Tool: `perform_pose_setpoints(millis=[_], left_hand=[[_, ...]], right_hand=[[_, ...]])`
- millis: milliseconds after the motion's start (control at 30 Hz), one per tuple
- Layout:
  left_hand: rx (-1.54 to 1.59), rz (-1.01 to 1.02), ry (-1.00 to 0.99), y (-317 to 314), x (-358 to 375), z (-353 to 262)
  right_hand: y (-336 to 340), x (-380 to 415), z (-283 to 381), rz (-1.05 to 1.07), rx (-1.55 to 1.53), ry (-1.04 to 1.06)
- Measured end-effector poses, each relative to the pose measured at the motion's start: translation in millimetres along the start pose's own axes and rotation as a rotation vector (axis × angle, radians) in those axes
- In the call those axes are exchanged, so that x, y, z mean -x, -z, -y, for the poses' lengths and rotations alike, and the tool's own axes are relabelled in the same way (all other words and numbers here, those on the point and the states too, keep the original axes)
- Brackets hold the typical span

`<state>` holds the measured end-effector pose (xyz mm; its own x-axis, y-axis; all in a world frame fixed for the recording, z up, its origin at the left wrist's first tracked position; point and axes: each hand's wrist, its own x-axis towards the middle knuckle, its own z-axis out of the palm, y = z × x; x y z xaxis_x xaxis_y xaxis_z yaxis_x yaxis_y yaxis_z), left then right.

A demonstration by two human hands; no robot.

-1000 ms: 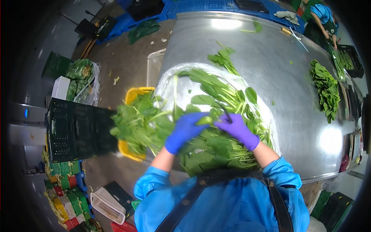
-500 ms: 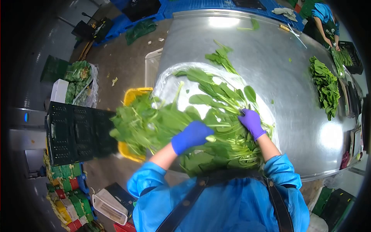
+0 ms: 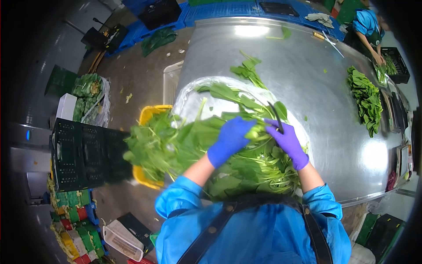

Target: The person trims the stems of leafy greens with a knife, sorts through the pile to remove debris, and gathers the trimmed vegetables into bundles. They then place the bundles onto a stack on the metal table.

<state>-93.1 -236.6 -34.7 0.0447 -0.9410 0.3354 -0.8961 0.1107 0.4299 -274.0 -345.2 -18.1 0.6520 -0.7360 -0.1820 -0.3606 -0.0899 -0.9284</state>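
My left hand [image 3: 232, 137], in a blue-purple glove, is closed around a bunch of leafy green stems. The cut ends [image 3: 255, 131] point right, toward my other hand. A slim, dark, curved knife [image 3: 277, 115] stands up from my right hand [image 3: 288, 143], whose gloved fingers grip it close beside those stem ends. Below both hands lies a heap of leafy greens [image 3: 250, 171], partly hidden by my arms. More greens [image 3: 226, 93] rest on the clear plastic sheet [image 3: 187, 94] behind.
A yellow crate [image 3: 147, 178] overflowing with greens stands at the left table edge, beside a black crate [image 3: 90, 156]. Leaf bundles [image 3: 365, 101] lie on the metal table [image 3: 325, 114] at right. Another person [image 3: 368, 33] works at the far right corner.
My left hand has moved right and up with its stems. My right hand has risen slightly, and the dark knife now shows above it. The hands are closer together.
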Motion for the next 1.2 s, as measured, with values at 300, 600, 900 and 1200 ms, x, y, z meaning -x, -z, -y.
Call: perform_pose_setpoints(millis=[300, 600, 900, 1200], left_hand=[[0.078, -0.062, 0.159, 0.3, 13.3, -6.7], [0.076, -0.102, 0.184, 13.9, 21.2, -3.6], [0.052, 0.118, 0.279, 61.8, 35.6, 38.7], [-0.133, 0.06, 0.078, 19.8, 21.5, 25.4]], right_hand=[[-28.8, -1.1, -11.4, -0.149, 0.518, 0.493], [-23.8, 7.5, 16.7, -0.022, 0.094, 0.245], [-5.0, 1.0, -55.3, 0.335, 0.223, -0.187], [-30.2, -87.7, -127.1, -0.011, 0.843, 0.138]])
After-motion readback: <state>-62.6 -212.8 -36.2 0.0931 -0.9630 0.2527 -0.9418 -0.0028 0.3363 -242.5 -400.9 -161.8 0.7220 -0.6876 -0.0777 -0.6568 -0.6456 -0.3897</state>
